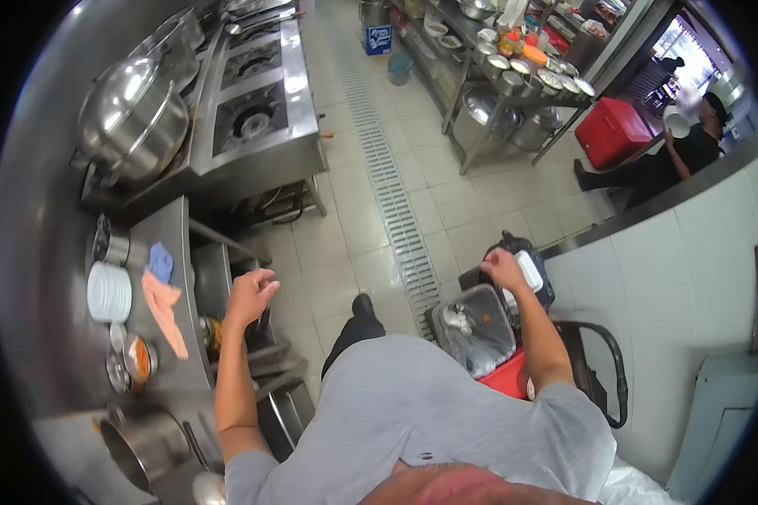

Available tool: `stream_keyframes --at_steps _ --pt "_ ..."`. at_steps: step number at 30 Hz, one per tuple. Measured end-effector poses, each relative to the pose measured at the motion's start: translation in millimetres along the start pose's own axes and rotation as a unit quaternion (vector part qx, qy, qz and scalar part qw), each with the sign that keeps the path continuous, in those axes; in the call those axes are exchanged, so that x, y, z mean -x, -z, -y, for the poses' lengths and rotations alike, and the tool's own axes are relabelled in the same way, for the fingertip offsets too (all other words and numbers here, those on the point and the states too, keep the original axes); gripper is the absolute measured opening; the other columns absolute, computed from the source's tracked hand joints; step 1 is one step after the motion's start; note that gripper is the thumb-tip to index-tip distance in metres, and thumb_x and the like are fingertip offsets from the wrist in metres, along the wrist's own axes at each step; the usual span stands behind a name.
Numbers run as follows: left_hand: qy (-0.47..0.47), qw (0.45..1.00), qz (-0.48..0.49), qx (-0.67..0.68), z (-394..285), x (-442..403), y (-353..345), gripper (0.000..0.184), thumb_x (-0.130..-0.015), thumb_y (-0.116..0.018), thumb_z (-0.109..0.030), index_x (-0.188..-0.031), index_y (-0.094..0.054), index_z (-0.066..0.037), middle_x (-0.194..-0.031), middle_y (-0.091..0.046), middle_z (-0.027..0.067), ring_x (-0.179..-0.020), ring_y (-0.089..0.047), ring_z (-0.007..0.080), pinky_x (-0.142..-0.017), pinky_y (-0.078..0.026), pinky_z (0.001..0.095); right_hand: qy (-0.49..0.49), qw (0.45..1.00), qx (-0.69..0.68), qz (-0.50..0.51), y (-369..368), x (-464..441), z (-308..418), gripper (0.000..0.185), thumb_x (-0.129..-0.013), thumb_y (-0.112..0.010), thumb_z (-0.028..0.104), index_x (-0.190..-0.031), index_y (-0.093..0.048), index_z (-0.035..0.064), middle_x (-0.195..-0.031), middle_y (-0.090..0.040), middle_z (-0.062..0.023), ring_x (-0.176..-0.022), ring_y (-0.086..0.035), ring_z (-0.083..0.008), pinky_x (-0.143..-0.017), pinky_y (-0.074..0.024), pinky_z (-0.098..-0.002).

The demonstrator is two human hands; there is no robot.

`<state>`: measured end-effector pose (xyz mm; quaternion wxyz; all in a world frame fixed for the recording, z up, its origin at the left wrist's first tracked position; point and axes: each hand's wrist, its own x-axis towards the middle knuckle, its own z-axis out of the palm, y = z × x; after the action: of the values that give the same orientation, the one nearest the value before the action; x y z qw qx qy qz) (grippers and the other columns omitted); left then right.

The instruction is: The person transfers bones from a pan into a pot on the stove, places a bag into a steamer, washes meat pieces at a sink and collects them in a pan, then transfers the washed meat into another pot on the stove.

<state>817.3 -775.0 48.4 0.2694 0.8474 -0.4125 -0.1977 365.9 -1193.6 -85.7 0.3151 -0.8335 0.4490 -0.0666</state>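
Observation:
My left hand (251, 296) is raised beside the steel counter (177, 252). Its fingers are loosely bent, the thumb stands apart, and I see nothing in it. Near it on the counter lie an orange cloth (163, 305) and a blue cloth (160, 263). On my other side, my right hand (504, 269) hovers above a bin (490, 324) with a clear plastic liner. Those fingers are curled in, and whatever they may hold is hidden. Beyond this hand is a white lidded container (529, 271) on a black bag-like thing (541, 290).
A gas stove (253, 118) with large steel pots (135, 118) stands ahead left. A drain grate (387, 177) crosses the tiled floor. Ahead right is a shelf table (514, 93) with condiment tubs. A red cooler box (612, 132) and a seated person (691, 156) are at the far right.

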Motion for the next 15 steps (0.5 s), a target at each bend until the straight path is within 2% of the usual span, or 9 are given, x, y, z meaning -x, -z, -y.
stream_keyframes --at_steps 1,2,6,7,8,10,12,14,15 --pt "-0.008 1.000 0.004 0.013 2.7 -39.0 -0.5 0.031 -0.083 -0.073 -0.020 -0.107 -0.070 0.000 -0.083 -0.068 0.0150 -0.073 -0.064 0.0272 -0.069 -0.051 0.0371 -0.024 0.999 0.024 0.003 6.2 -11.4 6.2 0.040 -0.080 -0.077 0.031 -0.104 -0.068 0.0001 -0.096 -0.073 -0.0162 -0.092 -0.070 -0.0274 -0.082 -0.0548 -0.0375" --pt "-0.013 0.999 0.012 0.028 -2.6 -72.1 0.9 0.031 -0.083 -0.073 -0.020 -0.107 -0.070 0.000 -0.082 -0.068 0.0154 -0.072 -0.064 0.0276 -0.069 -0.051 0.0371 -0.030 0.999 0.030 0.025 17.2 -22.5 12.6 0.045 -0.081 -0.078 0.031 -0.111 -0.068 0.0002 -0.108 -0.072 -0.0194 -0.103 -0.069 -0.0295 -0.088 -0.0542 -0.0385" --pt "-0.098 0.995 0.029 0.015 -47.8 -225.3 8.3 0.031 -0.084 -0.071 -0.023 -0.106 -0.070 0.000 -0.082 -0.069 0.0160 -0.074 -0.066 0.0291 -0.071 -0.053 0.0377 -0.088 0.994 -0.053 0.036 43.4 -69.8 4.2 0.038 -0.080 -0.079 0.028 -0.104 -0.071 -0.0005 -0.098 -0.074 -0.0151 -0.095 -0.071 -0.0281 -0.085 -0.0543 -0.0367" --pt "-0.108 0.993 0.044 0.022 -60.7 -264.3 7.4 0.031 -0.085 -0.071 -0.023 -0.106 -0.070 0.000 -0.083 -0.069 0.0160 -0.075 -0.067 0.0294 -0.071 -0.053 0.0378 -0.105 0.992 -0.069 0.014 45.7 -78.8 -3.9 0.033 -0.081 -0.078 0.026 -0.099 -0.073 0.0001 -0.095 -0.075 -0.0138 -0.092 -0.071 -0.0260 -0.083 -0.0540 -0.0361" --pt "-0.116 0.991 0.059 0.027 -73.1 -302.2 5.3 0.031 -0.085 -0.071 -0.023 -0.106 -0.070 -0.001 -0.084 -0.070 0.0160 -0.076 -0.068 0.0298 -0.071 -0.053 0.0379 -0.093 0.995 -0.018 0.016 54.1 -88.6 -6.0 0.030 -0.081 -0.078 0.025 -0.098 -0.073 0.0002 -0.095 -0.075 -0.0145 -0.090 -0.071 -0.0246 -0.083 -0.0538 -0.0365" --pt "-0.130 0.988 0.078 0.029 -94.5 -378.4 -1.3 0.031 -0.086 -0.070 -0.024 -0.107 -0.070 -0.001 -0.086 -0.071 0.0161 -0.077 -0.068 0.0303 -0.072 -0.053 0.0380 -0.140 0.990 0.022 0.003 59.8 -110.4 -14.8 0.029 -0.081 -0.078 0.024 -0.096 -0.073 -0.0002 -0.094 -0.075 -0.0149 -0.088 -0.072 -0.0242 -0.083 -0.0536 -0.0366" --pt "-0.139 0.986 0.092 0.026 -114.6 -452.3 -16.8 0.030 -0.086 -0.070 -0.023 -0.108 -0.070 -0.002 -0.087 -0.071 0.0161 -0.078 -0.069 0.0306 -0.072 -0.053 0.0381 -0.183 0.982 -0.042 -0.004 56.4 -140.1 -35.8 0.028 -0.079 -0.079 0.023 -0.095 -0.073 -0.0001 -0.090 -0.075 -0.0141 -0.086 -0.071 -0.0233 -0.081 -0.0539 -0.0365" --pt "-0.148 0.983 0.107 0.001 -131.0 -522.3 -28.2 0.030 -0.087 -0.070 -0.023 -0.109 -0.070 -0.002 -0.084 -0.071 0.0152 -0.077 -0.068 0.0295 -0.072 -0.053 0.0382 -0.212 0.975 -0.059 0.015 51.9 -180.6 -55.4 0.026 -0.079 -0.079 0.021 -0.093 -0.073 -0.0002 -0.083 -0.073 -0.0113 -0.078 -0.068 -0.0178 -0.074 -0.0538 -0.0342" --pt "-0.155 0.982 0.109 0.000 -135.7 -554.3 -35.3 0.030 -0.087 -0.070 -0.023 -0.109 -0.070 -0.002 -0.084 -0.071 0.0150 -0.077 -0.068 0.0292 -0.072 -0.053 0.0383 -0.230 0.967 -0.104 0.024 43.5 -206.1 -70.4 0.025 -0.078 -0.080 0.022 -0.090 -0.074 0.0014 -0.081 -0.073 -0.0120 -0.077 -0.069 -0.0201 -0.074 -0.0540 -0.0353"
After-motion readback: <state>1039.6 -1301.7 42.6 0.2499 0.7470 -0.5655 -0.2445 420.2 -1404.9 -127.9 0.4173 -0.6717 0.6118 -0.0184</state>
